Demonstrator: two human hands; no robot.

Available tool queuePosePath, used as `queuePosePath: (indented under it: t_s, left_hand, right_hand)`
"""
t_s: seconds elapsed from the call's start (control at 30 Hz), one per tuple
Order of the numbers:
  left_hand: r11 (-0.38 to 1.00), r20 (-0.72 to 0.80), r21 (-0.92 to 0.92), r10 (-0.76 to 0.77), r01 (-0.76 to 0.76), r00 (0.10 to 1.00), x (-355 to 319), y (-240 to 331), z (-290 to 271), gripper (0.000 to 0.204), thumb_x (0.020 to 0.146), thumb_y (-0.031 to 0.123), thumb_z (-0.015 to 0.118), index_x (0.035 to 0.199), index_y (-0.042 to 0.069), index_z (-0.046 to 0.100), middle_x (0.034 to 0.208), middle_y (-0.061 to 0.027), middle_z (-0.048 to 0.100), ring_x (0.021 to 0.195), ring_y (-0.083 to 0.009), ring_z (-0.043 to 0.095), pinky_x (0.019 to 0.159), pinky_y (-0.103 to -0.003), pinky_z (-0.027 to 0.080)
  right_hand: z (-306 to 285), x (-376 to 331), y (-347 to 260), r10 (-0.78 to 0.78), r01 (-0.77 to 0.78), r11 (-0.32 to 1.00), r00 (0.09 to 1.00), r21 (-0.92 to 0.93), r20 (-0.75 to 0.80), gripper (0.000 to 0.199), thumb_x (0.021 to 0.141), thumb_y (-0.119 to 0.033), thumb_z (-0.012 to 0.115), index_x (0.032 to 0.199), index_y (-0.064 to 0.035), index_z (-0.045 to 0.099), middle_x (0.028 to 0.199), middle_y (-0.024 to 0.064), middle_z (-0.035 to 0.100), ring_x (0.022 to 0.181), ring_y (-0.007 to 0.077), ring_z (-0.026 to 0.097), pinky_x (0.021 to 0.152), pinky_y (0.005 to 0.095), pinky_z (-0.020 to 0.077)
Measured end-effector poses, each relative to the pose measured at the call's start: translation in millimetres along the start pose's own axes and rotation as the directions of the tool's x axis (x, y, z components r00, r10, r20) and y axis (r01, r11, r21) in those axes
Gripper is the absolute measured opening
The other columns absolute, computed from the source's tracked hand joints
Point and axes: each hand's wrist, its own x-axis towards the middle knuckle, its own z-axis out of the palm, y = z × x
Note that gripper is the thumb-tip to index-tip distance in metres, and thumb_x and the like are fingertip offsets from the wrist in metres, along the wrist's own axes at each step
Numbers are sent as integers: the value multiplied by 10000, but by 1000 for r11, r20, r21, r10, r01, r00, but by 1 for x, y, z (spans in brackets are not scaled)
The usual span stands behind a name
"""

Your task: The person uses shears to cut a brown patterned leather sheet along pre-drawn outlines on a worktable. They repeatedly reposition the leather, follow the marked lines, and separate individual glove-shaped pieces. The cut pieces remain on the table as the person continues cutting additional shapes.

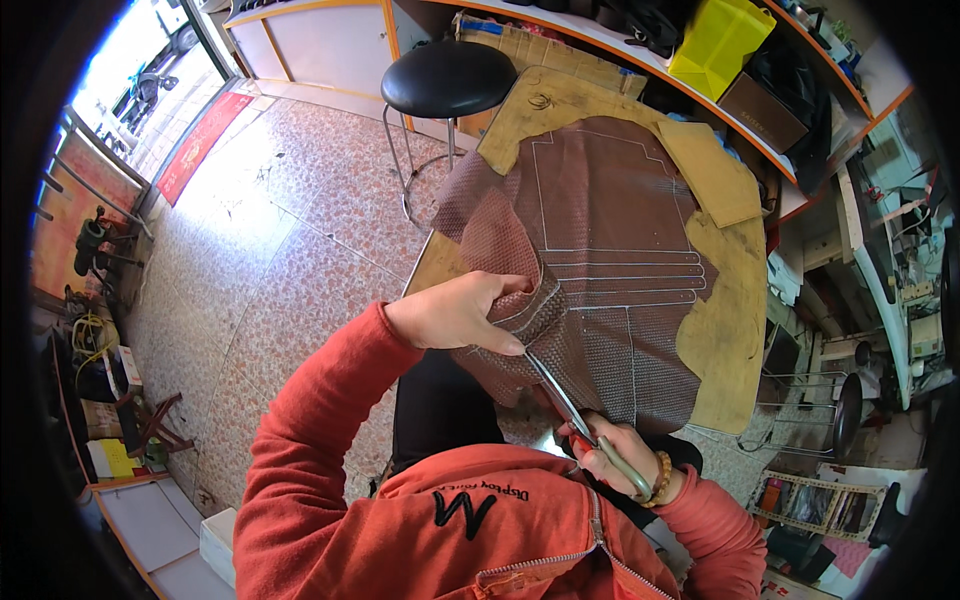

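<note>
A large sheet of brown textured material (610, 230) with white chalk outlines lies on a tan board (725, 320). My left hand (455, 312) grips the sheet's folded-over near-left edge and lifts it. My right hand (620, 455), with a bead bracelet at the wrist, is closed on the handles of metal scissors (560, 395). The blades point up and left into the material's edge, just under my left fingers. Both arms wear an orange-red zip jacket.
A black round stool (448, 78) on metal legs stands beyond the board on the speckled tile floor. A yellow bag (718, 40) and boxes sit on a shelf at the upper right. Cluttered racks line the right; an open doorway is at upper left.
</note>
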Motion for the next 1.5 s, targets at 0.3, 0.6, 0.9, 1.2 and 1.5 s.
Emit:
queuePosePath:
  t_s: [0.3, 0.6, 0.9, 1.2, 1.5]
  left_hand:
    - [998, -67, 58, -23, 27, 997, -2, 16, -1, 675, 788, 240, 779, 1287, -104, 483, 1008, -182, 676, 897, -201, 631, 840, -312, 494]
    - [994, -65, 86, -60, 65, 996, -4, 18, -1, 683, 796, 263, 777, 1296, -100, 485, 951, -161, 677, 838, -183, 630, 780, -311, 509]
    - [994, -107, 36, -101, 105, 989, -5, 15, 0, 690, 788, 224, 785, 1303, -113, 471, 965, -147, 688, 850, -162, 629, 804, -298, 504]
    - [994, -103, -47, -103, 99, 989, -4, 18, 5, 655, 801, 170, 773, 1305, -116, 468, 968, -122, 692, 838, -130, 616, 803, -287, 502]
    - [988, -153, -111, -122, 106, 981, -6, 11, 12, 532, 870, 204, 712, 1262, -96, 514, 960, -79, 672, 846, -95, 572, 802, -269, 483]
  right_hand:
    - [0, -2, -3, -78, 60, 974, 994, -217, -74, 659, 895, -597, 562, 1132, 17, 558, 692, 15, 532, 602, 107, 528, 584, 255, 457]
    - [-1, -4, -5, -73, 46, 958, 994, -283, -86, 647, 896, -585, 570, 1114, 24, 587, 652, 21, 534, 566, 111, 538, 552, 260, 460]
    - [-1, -6, -7, -44, 14, 953, 995, -304, -90, 614, 903, -554, 583, 1107, 25, 589, 666, 23, 550, 574, 110, 553, 564, 260, 471]
    - [3, -2, -8, -85, 57, 961, 992, -270, -97, 641, 909, -583, 551, 1112, 24, 567, 685, 27, 544, 607, 114, 566, 587, 264, 480]
    - [3, -6, -10, -74, 42, 960, 991, -276, -109, 606, 910, -552, 575, 1091, 27, 576, 639, 23, 513, 558, 103, 539, 543, 249, 453]
